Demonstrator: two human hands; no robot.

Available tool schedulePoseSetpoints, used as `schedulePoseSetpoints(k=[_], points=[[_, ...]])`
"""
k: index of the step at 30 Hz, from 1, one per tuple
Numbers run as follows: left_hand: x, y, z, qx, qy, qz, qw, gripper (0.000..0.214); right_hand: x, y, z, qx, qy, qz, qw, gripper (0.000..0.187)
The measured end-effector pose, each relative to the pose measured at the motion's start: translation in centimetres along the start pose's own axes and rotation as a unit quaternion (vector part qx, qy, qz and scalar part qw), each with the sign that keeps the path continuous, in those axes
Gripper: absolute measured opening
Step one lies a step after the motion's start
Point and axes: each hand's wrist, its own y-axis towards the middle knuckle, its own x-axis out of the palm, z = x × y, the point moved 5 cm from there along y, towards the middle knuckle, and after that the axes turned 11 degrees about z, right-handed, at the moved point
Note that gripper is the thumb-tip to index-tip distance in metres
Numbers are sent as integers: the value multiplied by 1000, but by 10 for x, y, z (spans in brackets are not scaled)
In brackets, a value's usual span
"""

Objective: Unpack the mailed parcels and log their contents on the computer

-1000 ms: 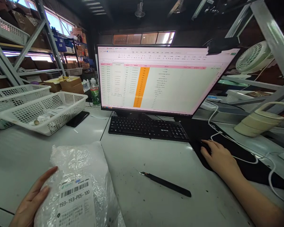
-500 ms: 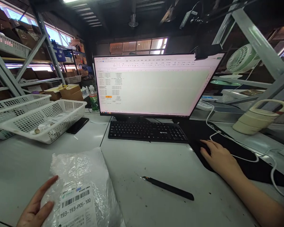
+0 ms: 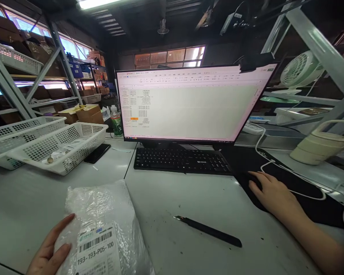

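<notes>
A clear-and-white plastic-wrapped parcel point(image 3: 109, 206) lies at the front left of the table. Its white barcode label point(image 3: 96, 248) reads "193-193-P05-100". My left hand point(image 3: 50, 248) holds the parcel's left side, index finger and thumb apart on the wrap; the other fingers are hidden. At the right, my right hand point(image 3: 275, 193) curves over a dark computer mouse point(image 3: 258, 182), mostly covered by the palm and fingers. Between the hands rests a black pen-like cutter point(image 3: 209, 231) with a narrow metal tip. A monitor point(image 3: 183, 107) with a spreadsheet stands behind the black keyboard point(image 3: 180, 160).
White perforated baskets point(image 3: 65, 164) stand at the left, beside a black phone point(image 3: 97, 153). A green-labelled bottle point(image 3: 116, 122) is left of the monitor. A white cable point(image 3: 298, 177) crosses the black mouse pad point(image 3: 306, 214). A cream lidded container point(image 3: 318, 147) and fan point(image 3: 299, 70) are at right.
The picture has shifted slightly, so things appear a little farther right. Both hands keep their places on the parcel and the mouse.
</notes>
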Motion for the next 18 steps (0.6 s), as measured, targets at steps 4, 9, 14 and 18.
schedulePoseSetpoints(k=[4,9,14,18], points=[[0,1,0,20,11,7,1000,63,3,2,3,0,3,0,1000,64],[2,-1,2,10,-3,3,1000,62,5,2,4,4,3,-9,1000,66],[0,2,3,10,-9,-1,1000,63,6,2,7,6,-2,-1,1000,62],[-2,3,4,14,-13,-1,1000,61,6,3,6,12,3,-9,1000,61]])
